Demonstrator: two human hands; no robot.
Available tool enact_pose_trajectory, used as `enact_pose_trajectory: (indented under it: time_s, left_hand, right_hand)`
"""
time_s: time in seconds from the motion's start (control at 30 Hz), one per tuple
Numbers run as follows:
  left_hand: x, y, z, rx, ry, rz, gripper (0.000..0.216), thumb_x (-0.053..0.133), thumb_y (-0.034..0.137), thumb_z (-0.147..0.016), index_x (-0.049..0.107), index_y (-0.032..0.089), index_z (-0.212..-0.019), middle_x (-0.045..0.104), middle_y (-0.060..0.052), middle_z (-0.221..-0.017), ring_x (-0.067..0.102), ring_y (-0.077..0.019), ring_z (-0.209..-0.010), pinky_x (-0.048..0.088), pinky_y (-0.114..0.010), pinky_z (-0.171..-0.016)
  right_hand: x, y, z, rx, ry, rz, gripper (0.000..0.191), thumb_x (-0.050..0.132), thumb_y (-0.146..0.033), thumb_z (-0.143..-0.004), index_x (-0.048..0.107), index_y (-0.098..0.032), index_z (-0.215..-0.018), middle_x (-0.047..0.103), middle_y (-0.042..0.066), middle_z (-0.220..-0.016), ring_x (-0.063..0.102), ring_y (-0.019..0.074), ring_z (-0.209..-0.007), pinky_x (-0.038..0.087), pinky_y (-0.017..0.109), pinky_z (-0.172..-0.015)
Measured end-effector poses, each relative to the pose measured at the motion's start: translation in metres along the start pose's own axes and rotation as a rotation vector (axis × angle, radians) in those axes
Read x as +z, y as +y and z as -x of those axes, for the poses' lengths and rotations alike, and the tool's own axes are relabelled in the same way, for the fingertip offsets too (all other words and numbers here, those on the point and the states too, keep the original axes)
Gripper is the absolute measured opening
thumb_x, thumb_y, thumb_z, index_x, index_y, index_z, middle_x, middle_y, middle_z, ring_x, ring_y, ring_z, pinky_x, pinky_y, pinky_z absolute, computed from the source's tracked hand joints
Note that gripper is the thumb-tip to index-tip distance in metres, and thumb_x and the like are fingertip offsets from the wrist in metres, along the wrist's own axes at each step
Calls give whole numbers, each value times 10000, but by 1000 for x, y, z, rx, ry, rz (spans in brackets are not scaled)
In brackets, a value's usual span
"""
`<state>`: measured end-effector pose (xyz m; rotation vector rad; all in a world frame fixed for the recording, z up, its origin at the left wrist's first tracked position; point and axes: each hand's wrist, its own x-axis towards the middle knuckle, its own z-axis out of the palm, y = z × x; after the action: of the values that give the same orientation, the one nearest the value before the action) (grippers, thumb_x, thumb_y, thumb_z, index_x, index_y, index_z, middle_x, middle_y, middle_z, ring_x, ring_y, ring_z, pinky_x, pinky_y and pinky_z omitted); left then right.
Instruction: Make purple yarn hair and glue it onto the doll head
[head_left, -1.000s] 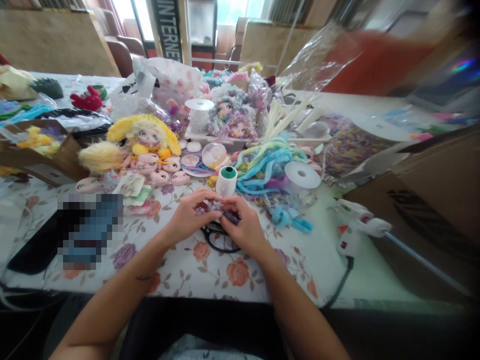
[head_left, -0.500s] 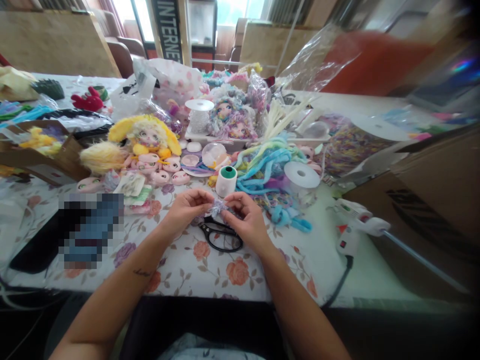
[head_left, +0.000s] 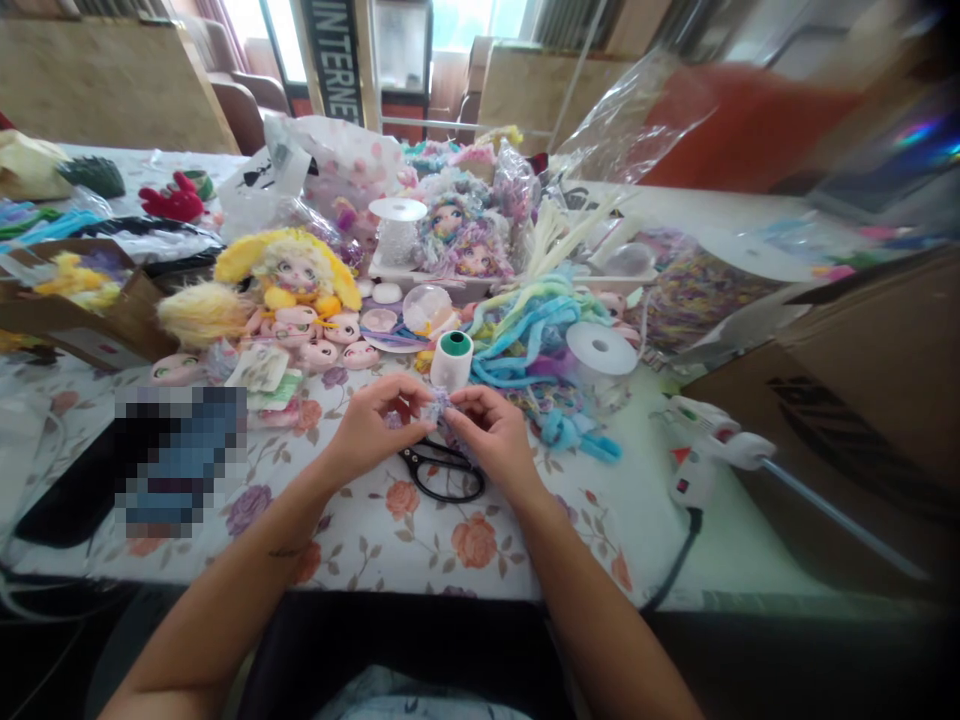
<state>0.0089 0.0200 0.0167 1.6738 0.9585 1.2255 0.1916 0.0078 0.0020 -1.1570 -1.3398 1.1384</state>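
Both hands are pinching: the left hand (head_left: 379,428) and the right hand (head_left: 491,432) each grip the lilac yarn (head_left: 437,406) between thumb and fingers, fingertips nearly meeting. The yarn is held above the worktop (head_left: 337,545), in front of a white thread cone (head_left: 451,362) with a green top. Part of it shows within the curl of the left fingers.

The forearms enter from the lower corners and converge; the wrists are raised, the palms turned toward each other, the fingers bent.

Black-handled scissors (head_left: 448,482) lie just below the hands, blades largely hidden.

Beyond the cone, a white tray (head_left: 384,270) bears a clear-strand spool (head_left: 397,238) and fluffy-haired doll heads (head_left: 466,238); its remaining contents are partly covered by plastic. Left of it sit a yellow-eared doll (head_left: 292,268) and loose doll faces (head_left: 319,355).

At far left, an open cardboard box (head_left: 139,318) contains yellow fluffy pieces (head_left: 79,280). At right stands a larger carton (head_left: 832,410), interior not visible, with a corded glue gun (head_left: 697,450) beside it.
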Motion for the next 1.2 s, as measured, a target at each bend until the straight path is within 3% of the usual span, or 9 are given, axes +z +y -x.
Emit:
enact_pose_trajectory:
  time_s: [0.3,0.43,0.7,0.83,1.03,1.2]
  left_hand:
    - [5,-8,2,-191,42,146,130,719,296,-804,716,179,-860,685,-27,-800,611,-131,-710,492,-237,-655]
    - [8,-7,4,-208,24,172,138,715,297,-807,710,174,-870,679,-27,-810,610,-128,-714,492,-232,-656]
    - [13,-3,5,-81,64,19,89,680,235,-822,687,178,-890,673,-40,-897,629,-152,-832,507,-247,-729]
    - [12,-3,5,-147,65,69,155,695,295,-821,675,176,-917,658,-39,-882,614,-148,-793,498,-246,-691]
    - [16,-4,6,-230,33,115,122,701,274,-789,661,159,-804,635,-13,-771,571,-123,-690,463,-238,-650]
    - [18,-6,6,-437,-2,352,163,730,287,-748,674,136,-767,607,4,-657,519,-89,-590,417,-207,-569]
  right_hand:
    - [2,-3,4,49,-194,-76,232,733,-384,-774,654,-188,-869,617,-17,-659,523,114,-559,396,245,-530]
    - [3,-6,5,24,-135,-84,210,726,-375,-767,644,-194,-832,633,-8,-679,552,124,-591,433,248,-553]
    - [6,-9,7,-115,0,192,186,619,-322,-837,702,-165,-783,658,16,-657,560,141,-590,437,248,-552]
    - [5,-9,6,-144,24,184,178,600,-304,-848,704,-165,-806,674,17,-692,575,140,-606,441,240,-566]
    - [7,-11,8,-145,-2,184,137,598,-297,-847,640,-179,-793,612,-8,-651,538,123,-568,410,227,-528]
    - [7,-10,7,-129,-22,76,148,586,-318,-876,597,-189,-803,594,-9,-676,545,124,-588,429,235,-551]
